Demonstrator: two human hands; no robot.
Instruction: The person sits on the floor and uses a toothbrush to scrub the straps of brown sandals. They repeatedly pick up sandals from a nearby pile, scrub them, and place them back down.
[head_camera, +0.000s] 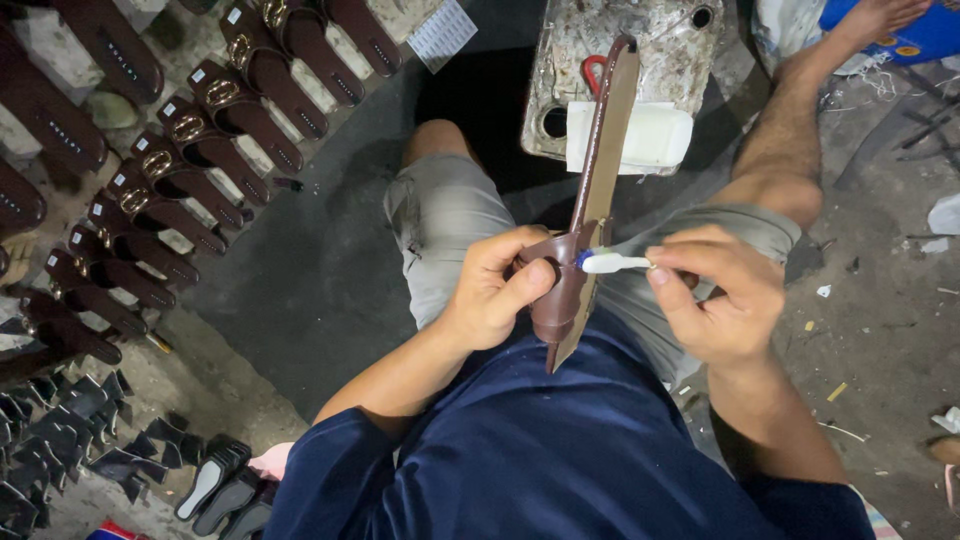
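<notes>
Left hand (492, 290), forearm bent inward over the lap, grips a brown sandal (590, 200) held edge-up. Right hand (722, 295) pinches a white brush (612, 263), its tip touching the sandal's strap.

- You sit over a dark grey floor (300, 270) that looks rough and dusty.
- Rows of brown sandals (190, 150) lie on the floor to your left.
- A dirty white metal can (640, 40) stands in front of you.
- Small scraps (838, 392) lie on your right.
</notes>
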